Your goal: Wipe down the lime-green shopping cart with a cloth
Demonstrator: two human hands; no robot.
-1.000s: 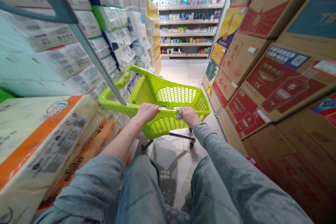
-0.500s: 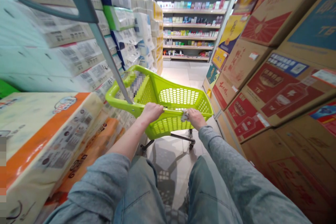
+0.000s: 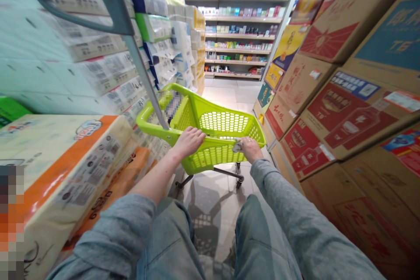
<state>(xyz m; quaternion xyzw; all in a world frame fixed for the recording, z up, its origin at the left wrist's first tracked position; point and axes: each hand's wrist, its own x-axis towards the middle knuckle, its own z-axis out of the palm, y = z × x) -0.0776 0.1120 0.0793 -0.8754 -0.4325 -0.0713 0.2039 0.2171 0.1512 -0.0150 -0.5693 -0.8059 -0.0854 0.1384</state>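
Observation:
A lime-green plastic shopping cart [image 3: 210, 152] stands sideways in front of me, with a grey metal pole [image 3: 144, 74] rising from its left end. My left hand [image 3: 190, 140] is closed over the cart's near rim, left of its middle. Farther right on that rim, my right hand [image 3: 250, 148] pinches a small crumpled whitish-grey cloth [image 3: 237, 145] and presses it against the rim. The inside of the basket shows through its open top and slotted walls. Something in the seat part at the left is blurred by pixels.
Stacked cartons [image 3: 348, 118] line the right side. Wrapped paper packs [image 3: 108, 74] are piled on the left, with a large cream and orange pack [image 3: 62, 162] close to my left arm. Ahead, shelves [image 3: 239, 35] hold many small boxes and bottles. Pale tiles [image 3: 226, 89] cover the floor.
My right hand and the cloth have slid slightly to the right along the cart's rim. My left hand keeps its place on the rim. The view has shifted a little.

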